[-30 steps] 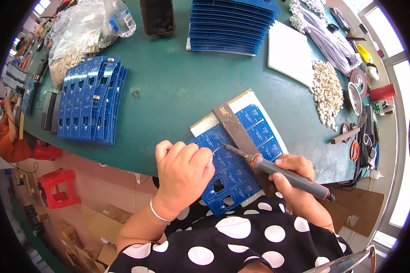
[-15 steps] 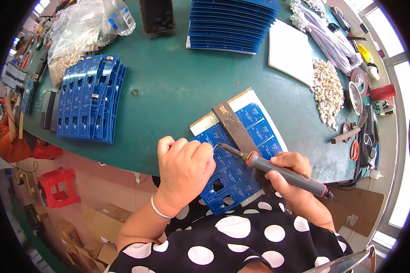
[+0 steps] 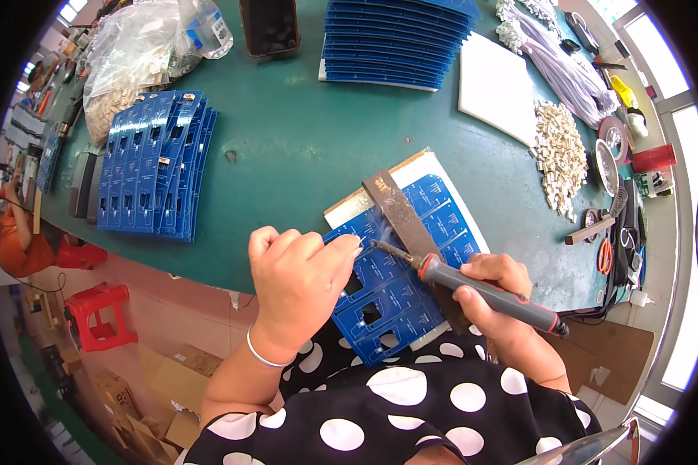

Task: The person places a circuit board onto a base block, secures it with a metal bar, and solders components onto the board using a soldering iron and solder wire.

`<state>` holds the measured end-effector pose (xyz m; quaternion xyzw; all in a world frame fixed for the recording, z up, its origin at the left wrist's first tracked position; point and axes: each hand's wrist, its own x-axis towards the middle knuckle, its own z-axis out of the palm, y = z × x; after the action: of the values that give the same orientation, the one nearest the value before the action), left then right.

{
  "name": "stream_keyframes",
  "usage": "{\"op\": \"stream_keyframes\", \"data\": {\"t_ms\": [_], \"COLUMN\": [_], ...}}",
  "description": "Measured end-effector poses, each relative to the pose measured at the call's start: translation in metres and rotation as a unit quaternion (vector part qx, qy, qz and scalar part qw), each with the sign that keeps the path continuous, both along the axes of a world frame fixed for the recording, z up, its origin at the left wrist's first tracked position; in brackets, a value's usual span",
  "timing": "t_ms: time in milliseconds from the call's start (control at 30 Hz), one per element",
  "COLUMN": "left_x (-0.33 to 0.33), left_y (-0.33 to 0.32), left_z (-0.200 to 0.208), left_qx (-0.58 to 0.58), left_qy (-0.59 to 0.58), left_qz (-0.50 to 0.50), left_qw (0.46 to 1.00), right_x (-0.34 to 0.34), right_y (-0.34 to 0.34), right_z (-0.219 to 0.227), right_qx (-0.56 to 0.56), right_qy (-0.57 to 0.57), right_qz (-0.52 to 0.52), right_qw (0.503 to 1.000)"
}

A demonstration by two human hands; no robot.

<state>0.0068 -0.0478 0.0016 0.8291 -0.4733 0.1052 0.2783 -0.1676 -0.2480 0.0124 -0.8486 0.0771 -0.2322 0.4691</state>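
My right hand (image 3: 498, 288) grips a grey and red soldering iron (image 3: 512, 308). Its metal tip points left and down at a blue circuit board panel (image 3: 392, 293), and I cannot tell whether it touches. My left hand (image 3: 293, 280) is closed over the panel's left side, thumb and finger pinched near the iron's tip. What the pinch holds, if anything, is too small to make out. The panel lies tilted on a white board (image 3: 420, 165) at the table's near edge. A brown, worn metal bar (image 3: 395, 208) lies across the panel.
Stacked blue boards (image 3: 399, 46) stand at the back; more blue boards (image 3: 143, 170) sit at left beside a plastic bag (image 3: 136, 46). Small pale connectors (image 3: 560, 155), a white foam slab (image 3: 492, 85), white cables (image 3: 562, 66) and orange scissors (image 3: 603, 256) are at right.
My left hand has shifted a little left, away from the iron's tip, uncovering more of the panel. The right hand and the iron have hardly moved.
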Motion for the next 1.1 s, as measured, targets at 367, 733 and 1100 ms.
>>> {"op": "stream_keyframes", "data": {"t_ms": [367, 733, 1100], "left_x": [-0.03, -0.033, -0.027], "left_y": [-0.002, -0.009, -0.017], "left_z": [-0.005, -0.006, -0.008], "left_qx": [-0.034, -0.024, -0.02], "left_qy": [0.047, 0.036, 0.013], "left_qz": [-0.077, -0.084, -0.072], "left_qw": [0.995, 0.996, 0.997], "right_x": [-0.033, -0.033, -0.028], "right_y": [-0.003, 0.002, 0.001], "right_z": [0.002, -0.005, -0.007], "right_qx": [0.027, 0.017, 0.019], "right_qy": [-0.058, -0.048, -0.047], "right_qz": [0.012, -0.004, -0.007], "right_qw": [0.998, 0.999, 0.999]}}
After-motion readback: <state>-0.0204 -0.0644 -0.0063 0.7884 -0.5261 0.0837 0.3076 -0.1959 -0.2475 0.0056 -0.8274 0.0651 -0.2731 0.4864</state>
